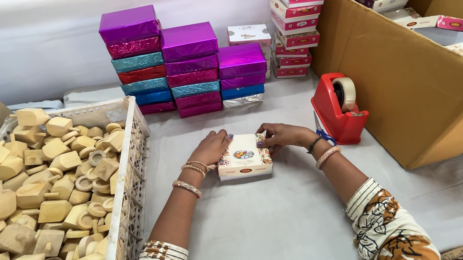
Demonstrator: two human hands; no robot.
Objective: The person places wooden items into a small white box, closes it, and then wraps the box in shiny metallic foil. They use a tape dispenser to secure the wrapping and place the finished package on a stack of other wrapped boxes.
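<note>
A small white box (243, 156) with a printed lid sits on the white-covered surface (280, 219), in the middle, straight in front of the person. The left hand (210, 148) rests against the box's left side, its fingers (224, 139) curled over the top left edge. The right hand (280, 135) holds the right side, with its fingers (262, 143) bent onto the lid. Both hands touch the box and keep it between them.

To the left stands a white plastic crate (130, 180) full of pale wooden pieces (42, 199). Behind the box, against the wall, are stacks of shiny boxes (186, 64) in purple, pink, teal and blue, and a taller stack of white and pink boxes (302, 11). A red tape dispenser (338, 110) stands just right of the right hand, next to a large open cardboard carton (412, 86) holding more small boxes.
</note>
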